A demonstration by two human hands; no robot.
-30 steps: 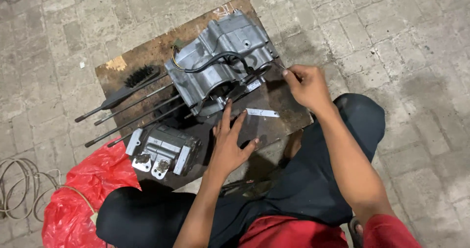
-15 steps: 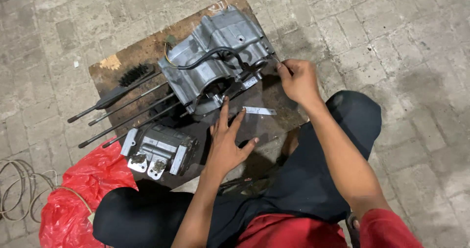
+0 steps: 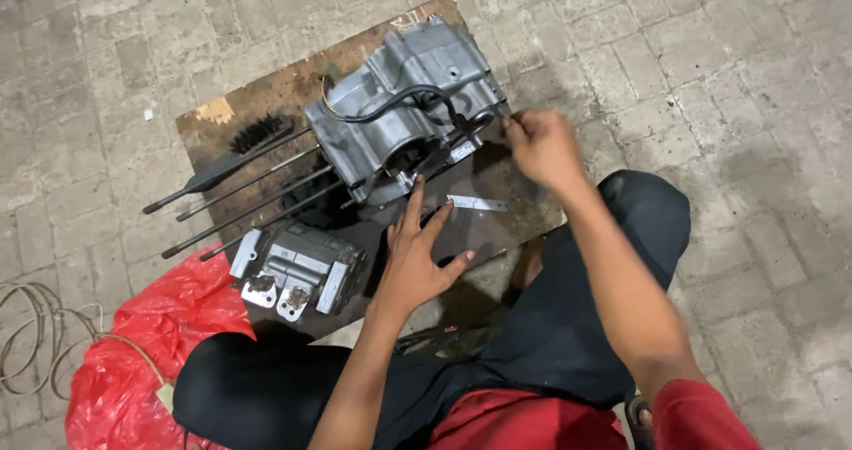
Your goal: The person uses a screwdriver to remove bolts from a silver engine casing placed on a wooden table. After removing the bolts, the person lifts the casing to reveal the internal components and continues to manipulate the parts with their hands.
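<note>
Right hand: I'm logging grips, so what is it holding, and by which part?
The right hand is closed at the engine case edge, but what it pinches cannot be told. The left hand lies flat, holding nothing.

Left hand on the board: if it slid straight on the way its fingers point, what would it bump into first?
Most likely the grey engine casing. The left hand lies flat on the wooden board, fingers pointing up at the casing's near edge, though depth is hard to judge.

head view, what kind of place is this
Probably an outdoor or roadside repair spot: brick paving as the floor, a worn wooden board as the bench, and a grey engine case on it.
</note>
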